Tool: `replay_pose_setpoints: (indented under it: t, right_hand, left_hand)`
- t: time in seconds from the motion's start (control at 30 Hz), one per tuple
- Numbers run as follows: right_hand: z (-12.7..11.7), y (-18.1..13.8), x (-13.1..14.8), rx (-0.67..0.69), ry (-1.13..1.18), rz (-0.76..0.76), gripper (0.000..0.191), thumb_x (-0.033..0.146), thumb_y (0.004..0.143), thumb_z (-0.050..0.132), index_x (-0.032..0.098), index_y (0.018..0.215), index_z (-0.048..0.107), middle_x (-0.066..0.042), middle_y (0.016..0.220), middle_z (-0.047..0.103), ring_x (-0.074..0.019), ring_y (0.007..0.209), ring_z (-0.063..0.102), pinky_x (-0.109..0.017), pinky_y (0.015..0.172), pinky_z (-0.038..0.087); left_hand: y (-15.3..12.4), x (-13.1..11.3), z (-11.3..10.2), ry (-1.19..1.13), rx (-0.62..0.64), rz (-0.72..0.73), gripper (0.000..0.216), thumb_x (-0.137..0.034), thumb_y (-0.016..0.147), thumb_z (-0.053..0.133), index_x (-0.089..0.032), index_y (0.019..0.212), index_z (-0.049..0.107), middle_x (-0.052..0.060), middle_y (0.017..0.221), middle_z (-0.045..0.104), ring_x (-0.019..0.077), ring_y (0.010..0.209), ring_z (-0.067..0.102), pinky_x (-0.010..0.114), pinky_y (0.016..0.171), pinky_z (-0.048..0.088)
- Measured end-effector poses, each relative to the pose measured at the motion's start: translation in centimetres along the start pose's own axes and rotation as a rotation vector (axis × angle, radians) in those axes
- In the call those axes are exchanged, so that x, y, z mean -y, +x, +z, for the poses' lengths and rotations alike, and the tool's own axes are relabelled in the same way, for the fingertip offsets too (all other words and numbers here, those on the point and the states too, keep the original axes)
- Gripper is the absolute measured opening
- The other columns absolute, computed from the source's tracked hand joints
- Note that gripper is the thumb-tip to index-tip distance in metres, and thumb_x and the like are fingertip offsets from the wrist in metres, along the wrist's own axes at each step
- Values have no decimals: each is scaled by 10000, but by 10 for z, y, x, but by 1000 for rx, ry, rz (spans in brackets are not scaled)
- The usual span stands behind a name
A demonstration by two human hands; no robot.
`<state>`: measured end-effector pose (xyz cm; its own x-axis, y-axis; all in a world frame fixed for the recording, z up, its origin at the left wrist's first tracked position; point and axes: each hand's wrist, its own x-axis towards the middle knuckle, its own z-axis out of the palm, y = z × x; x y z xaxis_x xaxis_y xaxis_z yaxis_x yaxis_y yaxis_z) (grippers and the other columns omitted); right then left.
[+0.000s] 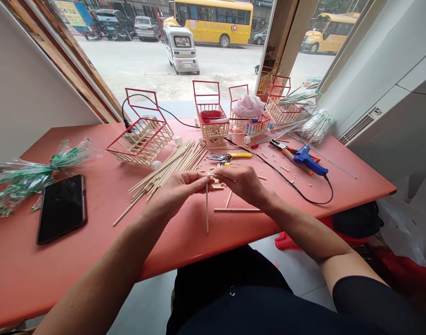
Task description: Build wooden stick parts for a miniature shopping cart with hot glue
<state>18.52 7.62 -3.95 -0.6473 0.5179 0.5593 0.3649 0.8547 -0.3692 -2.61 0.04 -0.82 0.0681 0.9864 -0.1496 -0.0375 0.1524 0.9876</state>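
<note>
My left hand (188,187) is closed, thumb and fingers pinching a thin wooden stick (207,209) that points down toward the table's near edge. Close against it, my right hand (241,182) is also closed, its fingertips meeting the left ones around the upper end of the stick. What exactly the right fingers grip is too small to make out. Cut stick pieces (218,186) lie just behind the fingers. A loose stick (237,210) rests on the table under my right wrist. Beyond my left hand spreads a pile of long wooden sticks (171,167).
Small stick-built carts (141,139) with red trim stand along the back of the pink table (104,260). Yellow-handled wire strippers (239,155), pliers (280,148) and a blue glue gun (309,159) with a trailing cord lie behind and right. A phone (62,209) and plastic-wrapped bundles (41,172) are left.
</note>
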Motion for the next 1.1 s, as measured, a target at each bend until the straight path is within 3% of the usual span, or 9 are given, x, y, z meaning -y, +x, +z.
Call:
replay_pose_setpoints:
  t: [0.4, 0.63, 1.1]
  right_hand:
    - [5, -1, -1, 27, -15, -14, 256, 288, 1132, 619, 209, 982, 811, -66, 918, 812, -179, 850, 696, -277, 830, 503]
    - [6, -2, 0, 35, -42, -15, 244, 269, 1124, 627, 205, 969, 804, -61, 901, 801, -177, 831, 676, -280, 807, 476]
    - [4, -1, 3, 49, -43, 0, 241, 240, 1117, 631, 211, 951, 804, -58, 900, 803, -180, 831, 674, -286, 821, 481]
  left_hand:
    - [0, -1, 3, 78, -43, 32, 432, -581, 574, 1002, -194, 687, 849, 78, 713, 803, 222, 750, 717, 349, 844, 596]
    - [-2, -3, 2, 178, -45, 67, 318, -507, 693, 880, -198, 648, 821, 82, 720, 795, 229, 768, 716, 345, 842, 580]
    - [-4, -6, 6, 206, -49, 86, 222, -411, 716, 814, -224, 598, 804, 68, 680, 759, 220, 741, 682, 339, 812, 588]
